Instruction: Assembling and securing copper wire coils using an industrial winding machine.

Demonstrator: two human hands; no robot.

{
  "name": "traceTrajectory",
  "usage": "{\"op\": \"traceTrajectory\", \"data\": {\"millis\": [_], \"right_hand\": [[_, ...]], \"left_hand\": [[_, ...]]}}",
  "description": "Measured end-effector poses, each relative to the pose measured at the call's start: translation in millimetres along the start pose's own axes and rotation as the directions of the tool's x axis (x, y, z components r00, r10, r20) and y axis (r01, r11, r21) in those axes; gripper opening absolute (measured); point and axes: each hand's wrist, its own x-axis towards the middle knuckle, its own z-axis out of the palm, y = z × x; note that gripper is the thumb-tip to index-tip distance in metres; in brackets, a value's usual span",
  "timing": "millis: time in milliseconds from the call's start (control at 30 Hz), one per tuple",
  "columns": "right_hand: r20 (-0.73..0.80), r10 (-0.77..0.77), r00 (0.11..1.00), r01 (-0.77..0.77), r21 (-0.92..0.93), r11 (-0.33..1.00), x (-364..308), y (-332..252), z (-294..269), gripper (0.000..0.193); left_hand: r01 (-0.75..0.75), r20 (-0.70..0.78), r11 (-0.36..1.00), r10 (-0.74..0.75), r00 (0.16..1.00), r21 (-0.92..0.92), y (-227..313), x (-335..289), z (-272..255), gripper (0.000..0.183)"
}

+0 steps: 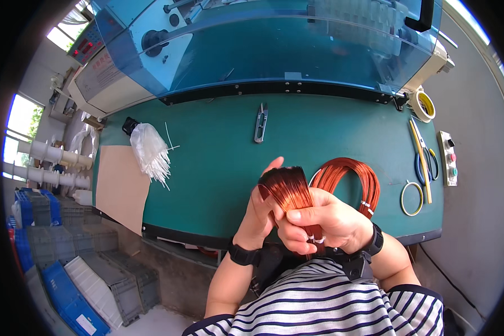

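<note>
In front of my chest, both hands hold a thick bundle of copper wire [288, 187]. Its dark, cut-looking ends fan out at the top, and white ties band it lower down. My right hand [341, 221] is closed round the lower part, thumb pressed across the front. My left hand [253, 218] cups the bundle from the left; some of its fingers are hidden behind the wire. Just beyond my right hand, a copper wire coil [371, 187] with white ties lies on the green table [207, 168]. Thread snips [261, 123] rest farther off, near the middle.
A blue-covered machine [252, 61] spans the table's back. To the left are a bag of white ties [151, 151] and brown cardboard [120, 182]. Scissors [420, 148], a tape roll [423, 106], a ring [411, 199] and a button box [448, 158] sit right. Crates [73, 297] stand lower left.
</note>
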Motion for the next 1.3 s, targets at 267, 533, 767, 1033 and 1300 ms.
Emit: {"op": "traceTrajectory", "data": {"millis": [267, 533, 767, 1033, 1300], "right_hand": [[-0.373, -0.551, 0.747, 0.282, -0.573, 0.770, -26.9, 1.3, -62.5, 0.046], [-0.532, -0.607, 0.590, 0.095, -0.701, 0.707, -0.3, 17.1, -70.8, 0.049], [-0.538, -0.601, 0.590, 0.092, -0.695, 0.713, 23.8, 13.1, -65.4, 0.042], [-0.560, -0.630, 0.538, 0.068, -0.716, 0.695, 28.8, 14.9, -68.7, 0.032], [-0.590, -0.635, 0.498, 0.098, -0.689, 0.718, 18.4, 4.8, -76.5, 0.022]], "left_hand": [[0.310, -0.104, 0.933, -0.295, 0.950, 0.181, 11.1, 17.4, 1.2, 0.023], [0.358, -0.173, 0.867, -0.316, 0.933, 0.346, 5.9, 26.9, 9.4, 0.026], [0.286, -0.212, 0.888, -0.221, 0.952, 0.359, 8.7, 26.2, 10.1, 0.033], [0.159, -0.265, 0.900, -0.051, 0.963, 0.406, 1.6, 24.2, 12.7, 0.037], [-0.074, -0.145, 0.766, 0.213, 0.966, 0.638, -7.8, 17.1, 7.1, 0.045]]}}
